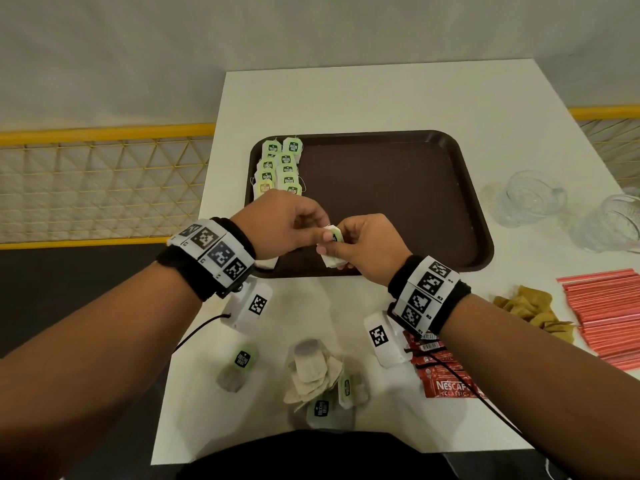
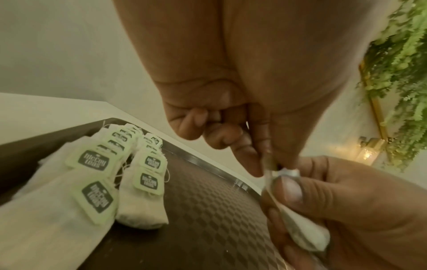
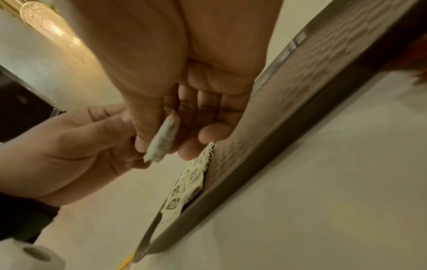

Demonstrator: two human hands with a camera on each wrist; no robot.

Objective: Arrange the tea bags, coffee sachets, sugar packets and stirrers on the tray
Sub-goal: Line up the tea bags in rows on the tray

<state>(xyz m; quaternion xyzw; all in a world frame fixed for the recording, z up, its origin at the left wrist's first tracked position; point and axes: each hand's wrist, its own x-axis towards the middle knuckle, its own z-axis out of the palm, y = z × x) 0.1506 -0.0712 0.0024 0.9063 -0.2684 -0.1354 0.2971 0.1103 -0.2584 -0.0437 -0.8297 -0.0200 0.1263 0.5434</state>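
Tea bag (image 1: 331, 247) hangs upright between both hands over the tray's (image 1: 450, 202) near edge, right hand (image 1: 363, 247) gripping its body, left hand (image 1: 287, 226) pinching its top; the laid rows (image 1: 280, 166) lie beyond, nearer the left

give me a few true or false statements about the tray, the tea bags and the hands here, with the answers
1. Tea bags lie in two rows at the tray's far left. True.
2. Both hands hold one tea bag above the tray. True.
3. The red stirrers are on the tray. False: they lie on the table, right of the tray.
4. The left hand is empty. False: its fingers pinch the tea bag's top, while the right hand grips its body.
5. The coffee sachets are on the table. True.
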